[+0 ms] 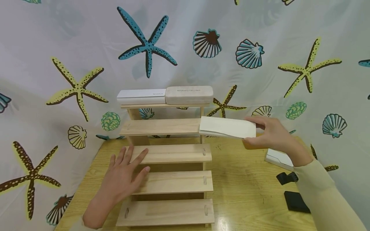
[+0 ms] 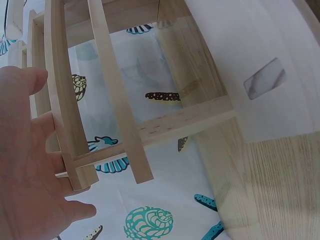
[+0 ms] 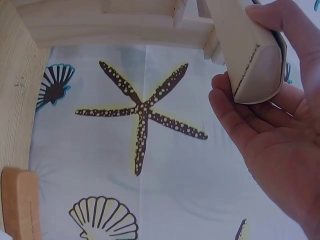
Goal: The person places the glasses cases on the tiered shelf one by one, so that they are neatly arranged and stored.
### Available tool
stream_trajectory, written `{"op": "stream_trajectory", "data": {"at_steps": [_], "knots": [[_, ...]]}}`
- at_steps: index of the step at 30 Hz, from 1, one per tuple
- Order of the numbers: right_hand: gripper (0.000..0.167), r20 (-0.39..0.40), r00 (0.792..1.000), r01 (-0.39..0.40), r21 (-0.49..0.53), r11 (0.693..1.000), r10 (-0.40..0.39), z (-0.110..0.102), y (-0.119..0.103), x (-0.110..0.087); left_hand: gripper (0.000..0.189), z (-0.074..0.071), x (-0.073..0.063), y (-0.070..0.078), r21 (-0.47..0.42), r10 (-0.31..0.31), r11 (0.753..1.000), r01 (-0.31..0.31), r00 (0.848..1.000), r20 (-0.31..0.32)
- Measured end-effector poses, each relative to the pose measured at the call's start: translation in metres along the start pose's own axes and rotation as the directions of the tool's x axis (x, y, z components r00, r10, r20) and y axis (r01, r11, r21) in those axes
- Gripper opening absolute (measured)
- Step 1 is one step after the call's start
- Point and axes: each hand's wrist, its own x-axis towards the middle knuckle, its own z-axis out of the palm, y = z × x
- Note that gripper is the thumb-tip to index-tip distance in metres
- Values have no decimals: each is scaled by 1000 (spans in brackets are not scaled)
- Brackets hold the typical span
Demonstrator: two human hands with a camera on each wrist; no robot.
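My right hand (image 1: 268,131) grips the end of a white glasses case (image 1: 226,126) between thumb and fingers. The case lies level, and its far end overlaps the right end of the second shelf from the top of a stepped wooden rack (image 1: 170,184). In the right wrist view, stitching runs along the case (image 3: 250,60) near its rounded end, with the fingers beneath. My left hand (image 1: 122,175) is spread over the left side of the rack, fingers straight, fingertips at the middle shelf and thumb over the one below it.
A white case (image 1: 141,97) and a beige case (image 1: 189,95) sit side by side on the top shelf. Right of the rack, the wooden table (image 1: 237,192) holds a brown case (image 1: 249,144), a white box (image 1: 278,158) and black objects (image 1: 296,201). A patterned cloth (image 1: 179,70) hangs behind.
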Motion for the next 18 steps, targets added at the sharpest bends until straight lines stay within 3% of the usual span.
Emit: {"op": "stream_trajectory", "data": {"at_steps": [12, 18], "knots": [[70, 30, 995, 92, -23, 995, -92, 26, -21, 32, 63, 1, 0, -1, -4, -5, 1000, 5, 1000, -2], [69, 58, 994, 93, 18, 995, -94, 40, -30, 47, 63, 2, 0, -1, -5, -4, 1000, 4, 1000, 0]]}}
